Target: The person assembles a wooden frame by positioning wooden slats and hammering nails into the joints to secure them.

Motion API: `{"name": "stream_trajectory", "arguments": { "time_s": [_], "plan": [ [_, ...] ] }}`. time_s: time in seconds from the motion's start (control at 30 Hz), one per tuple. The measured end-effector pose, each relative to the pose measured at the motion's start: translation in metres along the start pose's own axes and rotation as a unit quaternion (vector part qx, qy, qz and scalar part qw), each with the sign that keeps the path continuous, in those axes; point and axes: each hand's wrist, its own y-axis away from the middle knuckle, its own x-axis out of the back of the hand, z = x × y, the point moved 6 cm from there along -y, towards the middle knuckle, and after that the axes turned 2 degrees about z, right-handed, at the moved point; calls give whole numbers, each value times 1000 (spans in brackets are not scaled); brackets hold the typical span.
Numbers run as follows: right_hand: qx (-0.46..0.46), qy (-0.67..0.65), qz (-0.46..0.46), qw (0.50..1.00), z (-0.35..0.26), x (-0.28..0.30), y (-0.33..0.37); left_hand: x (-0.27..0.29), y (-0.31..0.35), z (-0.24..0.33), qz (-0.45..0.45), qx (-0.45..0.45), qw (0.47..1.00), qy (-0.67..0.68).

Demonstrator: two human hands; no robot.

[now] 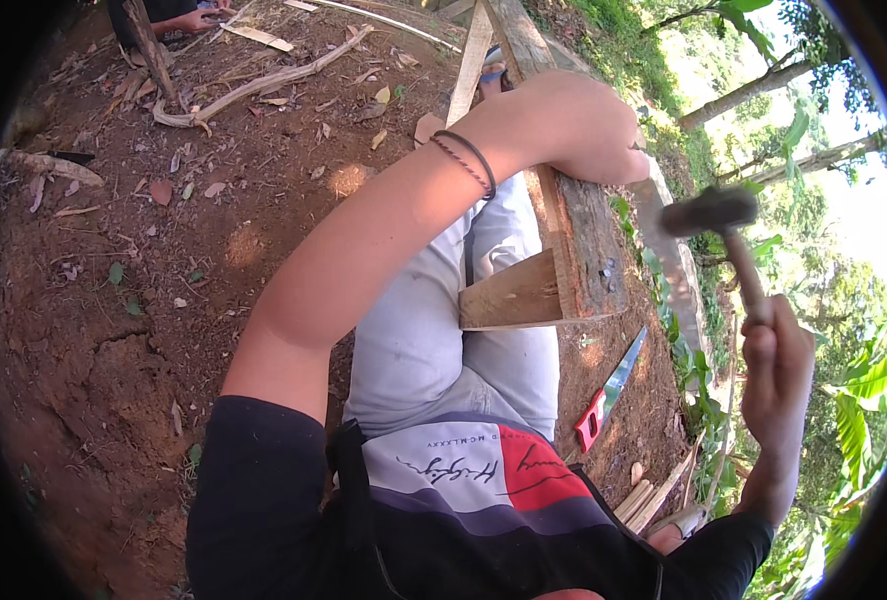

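My left hand [595, 130] is closed at the far part of a rough wooden beam [591, 235]. Its fingers curl down along the right side, and what they pinch, if anything, is hidden. Dark nail heads [608, 272] show at the beam's near end. A shorter wooden crosspiece [511, 292] joins the beam there and reaches left over my legs. Off to the right, my right hand [778, 370] grips the handle of a hammer [711, 210], its slightly blurred head raised apart from the wood.
A handsaw [611, 390] with a red handle lies on the soil right of my legs. Thin wood strips [653, 495] lie nearer. A dry branch [273, 88] and leaves litter the left ground. Another person's hand [198, 18] shows at the far left. Plants border the right.
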Motion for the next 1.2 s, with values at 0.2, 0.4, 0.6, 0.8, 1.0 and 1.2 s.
{"name": "stream_trajectory", "arguments": {
  "time_s": [0.2, 0.4, 0.6, 0.8, 1.0, 1.2],
  "plan": [
    [5, 10, -13, 1000, 14, -9, 19, -4, -1, 1, 2, 33, 999, 4],
    [51, 41, -28, 997, 13, -21, 29, -16, -7, 5, -37, 41, 998, 2],
    [-114, -135, 8, 984, 26, -17, 34, -20, -14, 8, -52, 43, 998, 17],
    [-325, -221, 109, 913, 77, -22, 54, -28, -29, 27, -138, -22, 983, 118],
    [-451, -368, 61, 811, 82, -64, 60, -33, -32, 24, -105, -9, 981, 163],
    [-380, -261, 32, 887, 74, -67, 58, -38, -33, 21, -100, 2, 978, 180]
  ]
}}
